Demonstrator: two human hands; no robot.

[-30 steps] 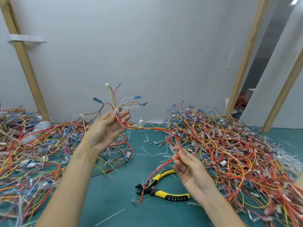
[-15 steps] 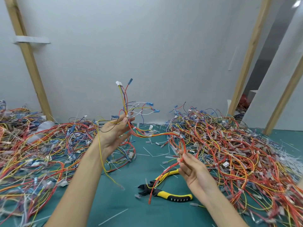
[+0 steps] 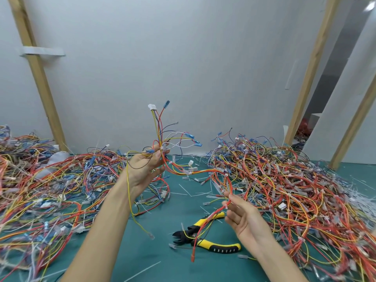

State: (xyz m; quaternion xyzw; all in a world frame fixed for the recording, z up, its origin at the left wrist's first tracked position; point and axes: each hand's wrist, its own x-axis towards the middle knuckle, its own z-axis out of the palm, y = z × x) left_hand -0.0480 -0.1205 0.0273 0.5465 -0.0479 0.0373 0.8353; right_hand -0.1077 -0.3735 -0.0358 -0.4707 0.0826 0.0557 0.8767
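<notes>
I hold one wire harness (image 3: pixel 179 169) of red, yellow, blue and white wires stretched between both hands above the green table. My left hand (image 3: pixel 145 168) grips it near its fanned end, where a white connector (image 3: pixel 152 107) and blue terminals stick up. My right hand (image 3: pixel 241 212) pinches the red and orange strands lower down, between thumb and fingertips. From that pinch a red tail hangs over the yellow-and-black cutters (image 3: pixel 205 235) lying on the mat. A loose yellow wire dangles along my left forearm.
A big heap of tangled wire harnesses (image 3: pixel 295 186) lies to the right, another heap (image 3: pixel 44 186) to the left. Cut zip-tie scraps litter the green mat (image 3: pixel 142 255). A white wall with wooden posts (image 3: pixel 38 74) stands behind.
My left hand has shifted right and raised the fanned end, so the connectors stand higher. My right hand has stayed near the cutters, still pinching the wires.
</notes>
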